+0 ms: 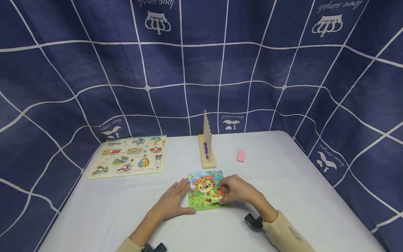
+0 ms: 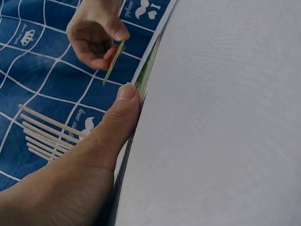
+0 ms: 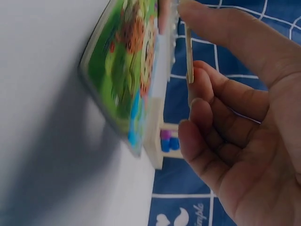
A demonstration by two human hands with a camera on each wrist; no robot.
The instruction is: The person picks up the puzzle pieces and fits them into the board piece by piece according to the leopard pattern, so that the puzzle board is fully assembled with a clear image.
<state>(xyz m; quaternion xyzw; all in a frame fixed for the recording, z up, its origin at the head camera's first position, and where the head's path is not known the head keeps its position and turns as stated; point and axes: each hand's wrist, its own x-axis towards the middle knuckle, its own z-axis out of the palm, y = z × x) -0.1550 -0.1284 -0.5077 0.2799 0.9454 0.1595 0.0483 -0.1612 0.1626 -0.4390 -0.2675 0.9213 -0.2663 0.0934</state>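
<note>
A square leopard jigsaw puzzle lies on the white table in front of me. My left hand is spread flat at its left side, fingers straight along that edge and thumb at the near left corner. Over the puzzle's right part, my right hand pinches a thin puzzle piece between thumb and index finger. That piece is raised above the board and seen edge-on in both wrist views; from the head view its face shows spots and green. The other right fingers curl loosely behind it.
Behind the puzzle stands a wooden rack of upright rods with purple and blue beads low on it. A pink block sits to its right. At the back left lies a vehicle peg puzzle. Blue grid-patterned cloth hangs around the table.
</note>
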